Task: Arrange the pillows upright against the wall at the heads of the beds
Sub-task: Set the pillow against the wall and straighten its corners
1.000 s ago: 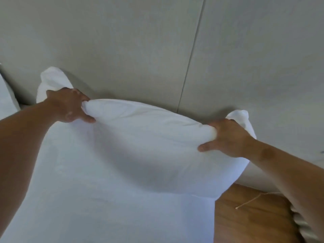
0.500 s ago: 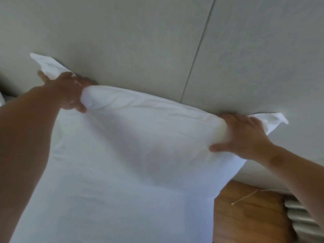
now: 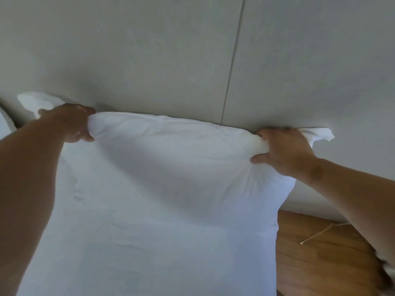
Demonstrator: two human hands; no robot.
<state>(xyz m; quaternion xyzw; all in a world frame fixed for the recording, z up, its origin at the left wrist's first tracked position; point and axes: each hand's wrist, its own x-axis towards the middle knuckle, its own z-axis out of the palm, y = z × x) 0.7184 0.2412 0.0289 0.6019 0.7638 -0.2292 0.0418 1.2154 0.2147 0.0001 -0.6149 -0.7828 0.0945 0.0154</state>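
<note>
A white pillow (image 3: 171, 159) stands upright on the white bed (image 3: 139, 253), its top edge touching the grey panelled wall (image 3: 149, 50). My left hand (image 3: 72, 122) grips the pillow's top left corner, with a flap of the case sticking out beyond it. My right hand (image 3: 284, 152) grips the top right corner, where another flap of the case pokes out to the right. The pillow's lower edge blends into the sheet and cannot be made out.
A wooden floor (image 3: 320, 263) lies to the right of the bed, with a thin pale cord (image 3: 316, 233) on it. The edge of another white pillow (image 3: 5, 122) shows at the far left. A seam (image 3: 233, 60) runs down the wall panels.
Both hands have pushed the pillow's top edge back until it meets the wall, and spread it wider. The right corner flap has moved further right.
</note>
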